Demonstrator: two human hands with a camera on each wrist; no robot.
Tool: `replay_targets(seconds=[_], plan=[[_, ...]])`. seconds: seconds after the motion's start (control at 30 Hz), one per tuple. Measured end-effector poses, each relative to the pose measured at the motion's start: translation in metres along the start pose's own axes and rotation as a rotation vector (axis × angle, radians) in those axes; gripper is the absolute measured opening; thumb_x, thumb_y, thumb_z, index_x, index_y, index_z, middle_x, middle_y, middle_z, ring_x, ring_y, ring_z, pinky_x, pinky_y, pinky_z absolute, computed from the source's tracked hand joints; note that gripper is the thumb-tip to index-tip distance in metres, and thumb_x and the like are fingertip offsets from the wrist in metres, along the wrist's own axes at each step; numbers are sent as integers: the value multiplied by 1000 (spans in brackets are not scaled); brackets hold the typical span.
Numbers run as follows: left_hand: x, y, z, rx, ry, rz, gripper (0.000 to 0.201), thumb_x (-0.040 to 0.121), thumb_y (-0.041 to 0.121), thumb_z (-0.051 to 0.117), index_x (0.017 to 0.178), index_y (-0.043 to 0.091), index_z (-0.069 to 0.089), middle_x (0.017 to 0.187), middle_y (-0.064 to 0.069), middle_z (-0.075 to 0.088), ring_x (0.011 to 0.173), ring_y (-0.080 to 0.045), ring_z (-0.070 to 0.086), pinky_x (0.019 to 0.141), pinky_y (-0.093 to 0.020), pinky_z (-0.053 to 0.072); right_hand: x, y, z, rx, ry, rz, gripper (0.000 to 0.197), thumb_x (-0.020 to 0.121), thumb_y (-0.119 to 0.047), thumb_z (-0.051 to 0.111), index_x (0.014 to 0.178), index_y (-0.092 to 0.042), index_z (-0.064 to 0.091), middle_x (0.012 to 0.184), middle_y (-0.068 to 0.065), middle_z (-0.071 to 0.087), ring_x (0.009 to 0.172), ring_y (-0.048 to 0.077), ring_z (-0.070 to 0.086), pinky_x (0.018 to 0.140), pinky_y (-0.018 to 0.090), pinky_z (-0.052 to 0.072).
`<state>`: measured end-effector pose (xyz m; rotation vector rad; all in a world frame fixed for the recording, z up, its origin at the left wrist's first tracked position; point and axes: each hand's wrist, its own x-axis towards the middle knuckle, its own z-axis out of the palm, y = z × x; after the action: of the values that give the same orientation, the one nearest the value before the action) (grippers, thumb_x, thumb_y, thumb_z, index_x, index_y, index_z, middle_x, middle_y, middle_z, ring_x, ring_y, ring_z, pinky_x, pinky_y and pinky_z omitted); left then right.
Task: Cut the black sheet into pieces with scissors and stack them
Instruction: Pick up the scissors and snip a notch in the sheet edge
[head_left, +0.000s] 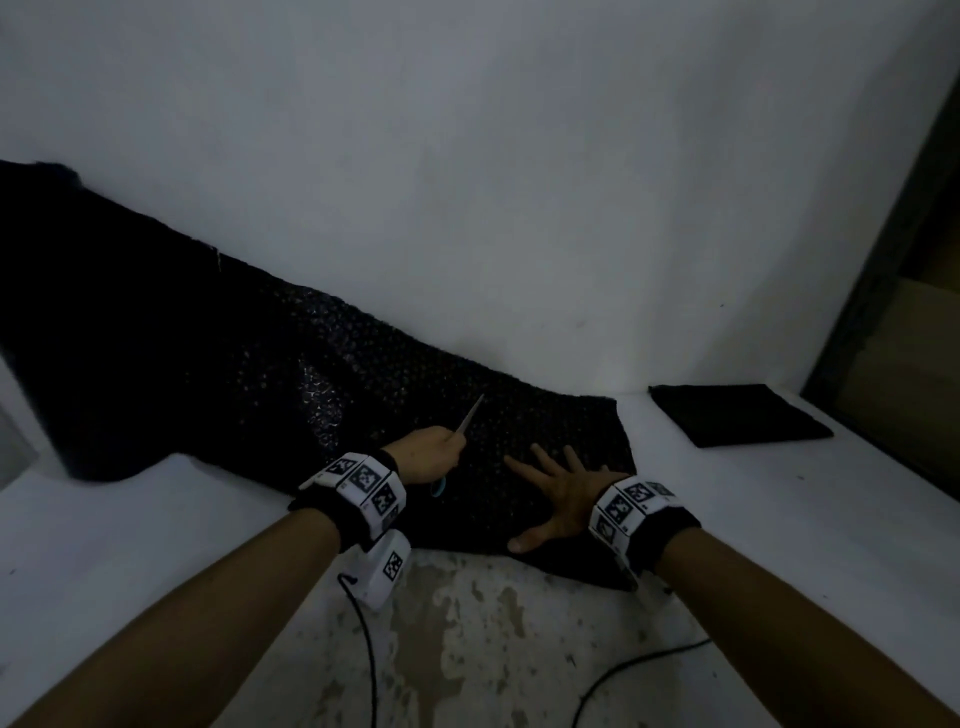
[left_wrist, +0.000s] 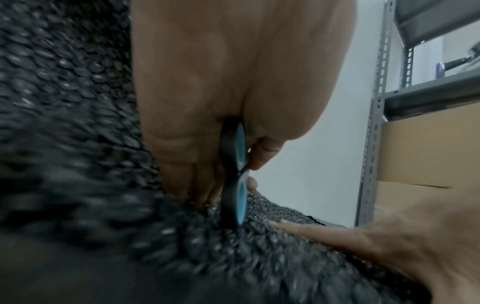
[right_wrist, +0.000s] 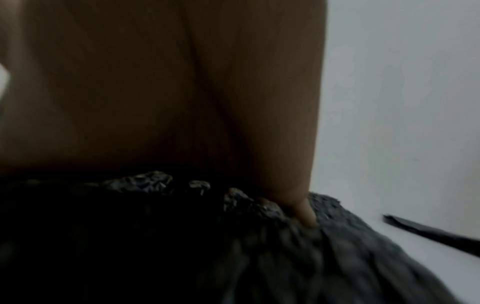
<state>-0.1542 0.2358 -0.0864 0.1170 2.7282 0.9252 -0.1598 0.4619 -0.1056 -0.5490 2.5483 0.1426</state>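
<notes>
Your left hand (head_left: 431, 457) grips the scissors (head_left: 470, 414); right hand (head_left: 558, 491) flat on the sheet (head_left: 322, 374), fingers spread, could get nicked.

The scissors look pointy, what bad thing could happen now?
The scissors in the left hand point up over the black sheet, close to the right hand spread flat on it. A quick snip might nick those fingers. The sheet also hangs off the table edge, so it could slide and make a crooked cut.
</notes>
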Motion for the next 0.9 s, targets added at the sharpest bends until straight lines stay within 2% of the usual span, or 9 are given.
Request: replay_targets(seconds=[0.17,0.27,0.33,0.43,0.53,0.63,0.7,0.8,0.9], plan=[[-16,-6,2,14,-39,-12,42,108,28,25,81,12,53,77,5,51,69,-6,45,56,-13,37,-12,1,1,1,11,-2,120,62,-94,54,145,-58,-24,161,-9,-31,150,36,-22,114,72,-2],[-19,-9,3,37,-42,-24,44,108,28,26,75,20,53,81,6,53,74,-7,48,65,-18,39,-25,-12,-1,-13,-58,-16,101,72,-94,40,147,-60,-19,162,-10,-28,149,37,-22,115,70,-4],[-20,-7,4,13,-42,-23,44,108,28,27,75,18,54,80,5,54,75,-10,49,67,-20,40,-36,-19,0,-27,-103,-33,90,83,-85,37,149,-56,-16,163,-6,-26,149,41,-20,116,66,-5],[-27,-2,4,-1,-45,-11,44,109,28,26,80,12,54,74,4,52,66,-8,45,54,-14,37,-44,-13,2,-23,-90,-79,90,89,-72,50,151,-55,-13,164,-5,-24,149,43,-18,117,65,0],[-39,-4,1,30,-37,7,45,109,32,27,80,13,55,71,5,50,64,-7,44,53,-16,36,-43,4,-2,-16,-116,-89,99,82,-72,61,147,-62,-13,164,-11,-24,148,45,-18,116,72,8],[-50,-9,-5,51,-41,10,44,108,34,28,79,16,54,70,7,49,64,-8,44,56,-21,35,-47,12,-11,3,-144,-85,103,81,-65,68,149,-59,-10,164,-11,-22,150,40,-17,119,63,3],[-54,-10,-6,51,-79,5,43,109,32,27,78,15,53,69,4,47,63,-10,42,54,-20,35,-49,14,-18,-2,-152,-91,105,79,-62,72,150,-59,-5,164,-12,-19,152,35,-12,120,57,5],[-56,-8,-3,51,-117,-8,41,108,28,28,77,14,51,70,1,46,62,-11,39,52,-18,35,-44,12,-27,21,-144,-80,96,78,-62,74,152,-56,13,166,-13,-2,154,24,4,123,46,12],[-53,-5,-3,64,-110,-7,42,108,29,27,77,15,51,72,1,48,66,-12,41,57,-21,36,-32,11,-38,185,95,-92,66,80,-59,73,140,-41,55,151,-8,46,140,20,40,116,30,29]])
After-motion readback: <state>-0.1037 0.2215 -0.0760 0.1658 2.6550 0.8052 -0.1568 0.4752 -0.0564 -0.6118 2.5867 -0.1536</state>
